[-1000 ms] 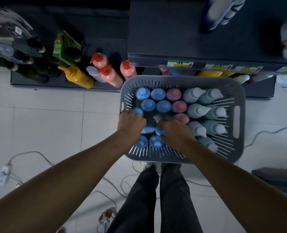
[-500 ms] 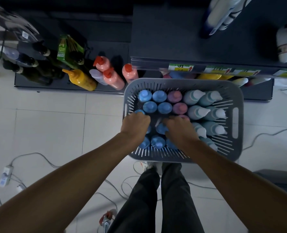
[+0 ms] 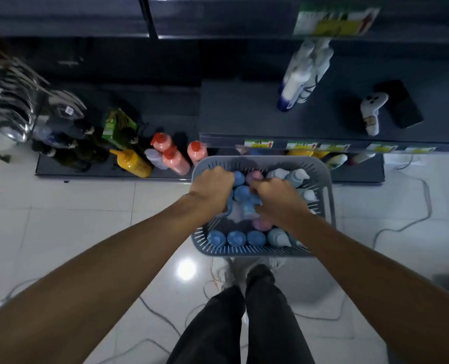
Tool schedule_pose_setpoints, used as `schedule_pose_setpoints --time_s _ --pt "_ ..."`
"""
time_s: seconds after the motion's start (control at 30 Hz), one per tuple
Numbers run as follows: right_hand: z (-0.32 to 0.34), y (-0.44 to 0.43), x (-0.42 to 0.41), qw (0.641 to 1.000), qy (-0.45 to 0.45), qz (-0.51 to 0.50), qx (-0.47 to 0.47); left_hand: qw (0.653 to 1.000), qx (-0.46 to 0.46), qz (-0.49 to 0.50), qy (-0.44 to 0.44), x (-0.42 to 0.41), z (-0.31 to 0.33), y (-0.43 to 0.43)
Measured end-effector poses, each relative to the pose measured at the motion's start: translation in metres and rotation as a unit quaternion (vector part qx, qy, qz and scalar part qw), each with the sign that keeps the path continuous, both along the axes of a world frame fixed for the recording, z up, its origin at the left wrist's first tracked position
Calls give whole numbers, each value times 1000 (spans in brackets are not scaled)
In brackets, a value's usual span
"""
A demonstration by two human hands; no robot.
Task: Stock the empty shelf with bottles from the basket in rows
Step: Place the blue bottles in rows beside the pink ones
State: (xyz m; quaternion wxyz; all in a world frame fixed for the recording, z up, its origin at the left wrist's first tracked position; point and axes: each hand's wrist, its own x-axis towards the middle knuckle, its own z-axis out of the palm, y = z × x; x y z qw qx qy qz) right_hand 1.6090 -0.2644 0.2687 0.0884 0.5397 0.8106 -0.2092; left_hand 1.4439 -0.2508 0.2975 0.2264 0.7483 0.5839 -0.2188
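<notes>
A grey slotted basket (image 3: 326,185) stands on the floor before the shelving, packed with blue, pink and pale teal bottles. My left hand (image 3: 213,187) and my right hand (image 3: 276,195) are both over its middle, each closed around blue bottles (image 3: 244,203) that are lifted above the others. A row of blue bottles (image 3: 236,238) remains along the basket's near edge. Teal bottles (image 3: 294,176) show at the far right. A dark shelf board (image 3: 244,114) lies just beyond the basket, mostly bare.
White spray bottles (image 3: 302,74), a white game controller (image 3: 371,111) and a black phone (image 3: 402,106) sit on the shelf. Left on the bottom shelf stand red-capped bottles (image 3: 173,158), a yellow bottle (image 3: 132,161) and dark bottles. Cables trail over the white tile floor.
Both hands have closed on blue bottles and raised them out of the basket's middle. My head has tilted up, so more of the shelf shows.
</notes>
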Motion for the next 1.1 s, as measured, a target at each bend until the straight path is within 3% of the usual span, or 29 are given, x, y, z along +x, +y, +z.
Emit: schedule_pose_setpoints --time_s 0.2,0.7,1.1 --pt "72 14 22 999 11 -2 49 999 35 5 -41 12 71 18" --pt "276 42 90 980 103 -30 169 980 149 -111 -72 54 263 62" --pt "379 73 144 960 119 -97 234 959 233 -130 -90 94 354 87"
